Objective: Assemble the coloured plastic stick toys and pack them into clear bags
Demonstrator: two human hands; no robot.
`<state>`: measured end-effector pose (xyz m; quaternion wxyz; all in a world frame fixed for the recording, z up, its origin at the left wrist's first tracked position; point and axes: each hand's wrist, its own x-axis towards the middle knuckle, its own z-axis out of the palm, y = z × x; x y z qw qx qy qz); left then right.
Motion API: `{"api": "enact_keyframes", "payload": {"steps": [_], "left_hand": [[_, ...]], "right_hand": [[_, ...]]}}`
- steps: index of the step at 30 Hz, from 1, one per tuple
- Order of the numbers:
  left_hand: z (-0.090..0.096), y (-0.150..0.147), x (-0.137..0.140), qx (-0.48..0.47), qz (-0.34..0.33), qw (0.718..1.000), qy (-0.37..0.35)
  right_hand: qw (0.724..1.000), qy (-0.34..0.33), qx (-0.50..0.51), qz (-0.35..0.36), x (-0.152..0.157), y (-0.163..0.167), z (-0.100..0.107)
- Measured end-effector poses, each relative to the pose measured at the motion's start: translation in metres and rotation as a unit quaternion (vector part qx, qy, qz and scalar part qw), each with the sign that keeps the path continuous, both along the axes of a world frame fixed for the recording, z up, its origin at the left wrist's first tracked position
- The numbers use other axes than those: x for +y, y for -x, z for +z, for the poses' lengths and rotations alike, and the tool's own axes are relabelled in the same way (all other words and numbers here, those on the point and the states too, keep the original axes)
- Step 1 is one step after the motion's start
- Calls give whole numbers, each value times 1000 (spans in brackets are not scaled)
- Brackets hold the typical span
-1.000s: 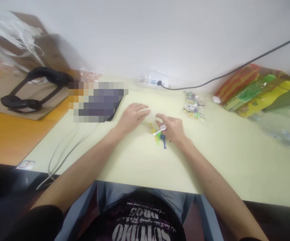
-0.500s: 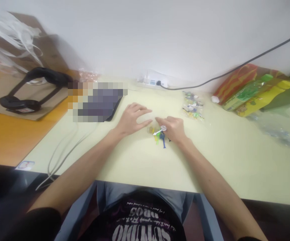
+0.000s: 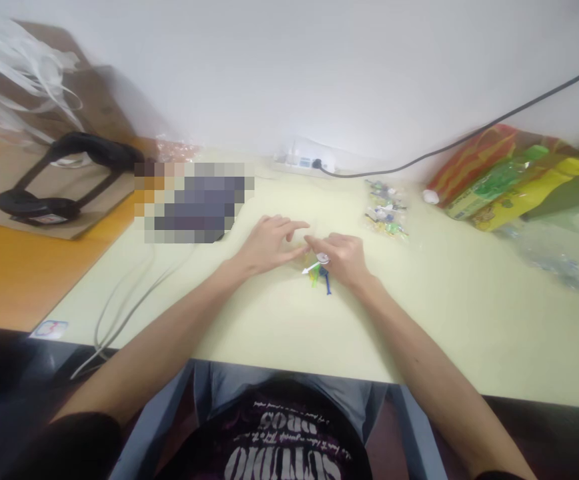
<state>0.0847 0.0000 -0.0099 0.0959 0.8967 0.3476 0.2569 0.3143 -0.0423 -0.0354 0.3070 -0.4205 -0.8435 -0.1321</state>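
Observation:
Over the middle of the table my left hand (image 3: 268, 245) is open, its thumb and index finger apart, the thumb tip close to my right fingertips. My right hand (image 3: 344, 257) is closed, with a small white arrow-shaped piece (image 3: 310, 267) with a round end sticking out below its fingers. Just under that hand lie small plastic pieces, among them a blue one (image 3: 327, 283) and a green one (image 3: 315, 280). Something clear, perhaps thin plastic, shows faintly between the hands; I cannot make it out.
A clear bag of similar coloured pieces (image 3: 387, 210) lies behind on the right. Crumpled plastic (image 3: 564, 263), a green-capped bottle (image 3: 509, 177) and a yellow pack (image 3: 529, 193) are further right. A blurred dark device (image 3: 197, 207) lies left, near grey cables (image 3: 119, 320).
My left hand has moved right and slightly down, its thumb now close to my right fingertips. My right hand and the white arrow-shaped piece have shifted slightly left.

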Motion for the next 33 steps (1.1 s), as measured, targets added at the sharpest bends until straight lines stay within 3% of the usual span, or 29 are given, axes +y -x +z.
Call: {"api": "enact_keyframes", "payload": {"steps": [16, 28, 33], "left_hand": [[0, 1, -1, 8, -1, 1000, -18], [7, 7, 1, 1, 1, 999, -48], [9, 13, 5, -33, -31, 998, -35]], "right_hand": [[1000, -10, 4, 4, 0, 0, 0], [999, 35, 8, -9, -1, -1, 0], [998, 55, 33, -6, 1, -5, -2]]}}
